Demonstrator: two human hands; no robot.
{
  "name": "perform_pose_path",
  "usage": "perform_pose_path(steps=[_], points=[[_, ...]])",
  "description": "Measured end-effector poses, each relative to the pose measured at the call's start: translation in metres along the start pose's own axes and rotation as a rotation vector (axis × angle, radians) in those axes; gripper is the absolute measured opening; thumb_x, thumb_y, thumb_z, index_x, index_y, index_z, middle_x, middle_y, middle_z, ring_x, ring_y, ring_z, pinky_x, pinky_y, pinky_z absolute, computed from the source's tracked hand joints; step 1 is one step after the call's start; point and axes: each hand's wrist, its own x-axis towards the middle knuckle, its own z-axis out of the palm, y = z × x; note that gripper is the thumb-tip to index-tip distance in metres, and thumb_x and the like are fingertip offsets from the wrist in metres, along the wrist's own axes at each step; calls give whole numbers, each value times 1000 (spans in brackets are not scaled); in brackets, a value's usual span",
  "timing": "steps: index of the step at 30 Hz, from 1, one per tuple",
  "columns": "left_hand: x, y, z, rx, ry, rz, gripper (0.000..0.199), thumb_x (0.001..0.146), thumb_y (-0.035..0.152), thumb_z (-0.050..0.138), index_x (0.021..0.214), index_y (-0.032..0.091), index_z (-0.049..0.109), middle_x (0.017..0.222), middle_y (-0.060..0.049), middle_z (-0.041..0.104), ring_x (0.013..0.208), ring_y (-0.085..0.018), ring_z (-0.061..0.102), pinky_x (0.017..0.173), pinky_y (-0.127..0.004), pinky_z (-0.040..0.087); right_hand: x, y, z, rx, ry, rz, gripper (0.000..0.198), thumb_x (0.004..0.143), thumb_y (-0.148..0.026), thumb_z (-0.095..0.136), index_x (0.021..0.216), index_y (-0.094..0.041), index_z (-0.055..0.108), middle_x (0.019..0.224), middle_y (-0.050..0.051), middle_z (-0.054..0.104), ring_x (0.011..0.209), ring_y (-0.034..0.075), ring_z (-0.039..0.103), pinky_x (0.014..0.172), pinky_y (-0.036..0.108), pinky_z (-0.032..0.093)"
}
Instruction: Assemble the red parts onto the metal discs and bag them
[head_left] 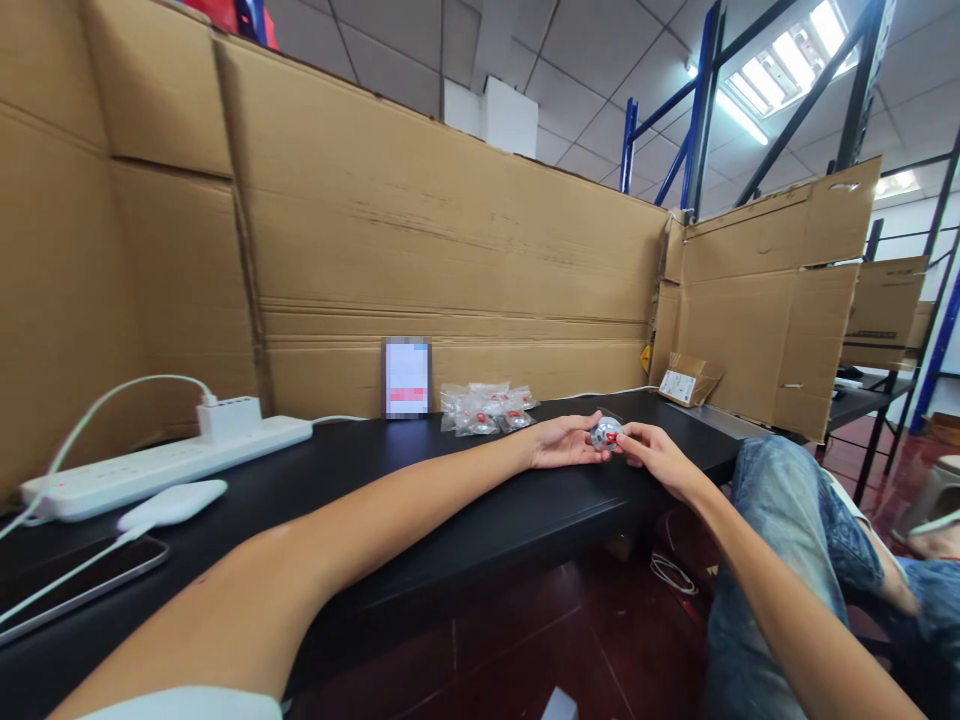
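Above the black table (465, 510), near its front edge, I hold a small round silvery item with a red mark (606, 433). My left hand (566, 442) is closed around its left side, thumb above and fingers below. From the right, the thumb and fingertips of my right hand (660, 458) pinch it near the red mark. Its exact kind is too small to make out. Behind my left wrist lies a pile of clear plastic bags (487, 407), with similar round pieces with red marks inside.
A phone-like screen (407, 378) leans on the cardboard wall (450, 220). On the left are a white power strip (165, 465), a charger (229, 418), a white pad (172, 505) and a dark phone (82, 580). A small cardboard box (688, 380) stands at the back right.
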Motion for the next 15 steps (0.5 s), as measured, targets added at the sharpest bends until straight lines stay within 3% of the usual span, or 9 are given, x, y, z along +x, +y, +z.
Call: perform_pose_path(steps=[4, 7, 9, 11, 15], points=[[3, -1, 3, 36, 35, 15, 41, 88, 44, 58, 104, 6, 59, 96, -14, 66, 85, -18, 66, 83, -28, 48, 2, 4, -2, 60, 18, 15, 44, 70, -59, 69, 71, -16, 57, 61, -4, 45, 53, 8, 32, 51, 24, 22], [11, -2, 2, 175, 219, 57, 44, 89, 51, 52, 99, 9, 57, 92, -15, 67, 80, -18, 67, 76, -30, 50, 3, 9, -7, 136, 107, 7, 44, 69, -59, 69, 68, -18, 53, 57, -7, 35, 50, 7, 28, 50, 24, 20], [18, 0, -2, 431, 410, 106, 42, 90, 52, 50, 92, 11, 57, 87, -14, 67, 70, -17, 65, 68, -31, 50, 4, 13, -10, 147, 187, -5, 44, 68, -59, 70, 68, -18, 53, 56, -7, 33, 49, 6, 27, 49, 24, 20], [26, 5, -8, 837, 595, 161, 35, 89, 47, 53, 88, 13, 59, 84, -12, 66, 69, -18, 63, 68, -32, 50, 6, 17, -12, 113, 247, -5, 45, 67, -60, 70, 69, -18, 54, 55, -7, 35, 49, 7, 28, 47, 23, 21], [46, 15, -23, 1590, 909, 195, 30, 88, 36, 51, 100, 12, 64, 109, -18, 62, 107, -29, 56, 92, -39, 43, 11, 21, -13, 47, 303, 3, 48, 64, -65, 69, 68, -19, 53, 52, -7, 38, 47, 7, 32, 46, 23, 24]])
